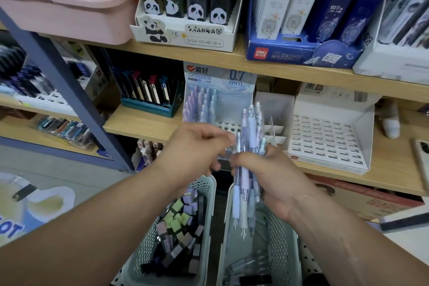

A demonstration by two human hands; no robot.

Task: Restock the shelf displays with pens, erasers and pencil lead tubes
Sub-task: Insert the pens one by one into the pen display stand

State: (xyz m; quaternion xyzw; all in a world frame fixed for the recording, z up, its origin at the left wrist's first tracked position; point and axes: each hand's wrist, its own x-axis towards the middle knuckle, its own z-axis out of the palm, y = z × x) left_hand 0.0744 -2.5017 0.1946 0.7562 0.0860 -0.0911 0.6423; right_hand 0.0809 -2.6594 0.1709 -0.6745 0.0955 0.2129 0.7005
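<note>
Here, right grip [277,177] round pens [251,132], left grip [195,146] pinching, over basket [286,239]

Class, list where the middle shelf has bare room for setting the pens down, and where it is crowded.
Free: bare wood before the teal box, left of the pen display; also between the white tray and the phone. Crowded: top shelf.

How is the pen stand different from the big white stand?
The pen stand has pens in its left rows; the white stand shows only empty slots. The pen stand's holes are round, the white stand's are small rectangles. The pen stand's back card is blue, the white stand's is white. Both sit on the same wooden shelf.
</note>
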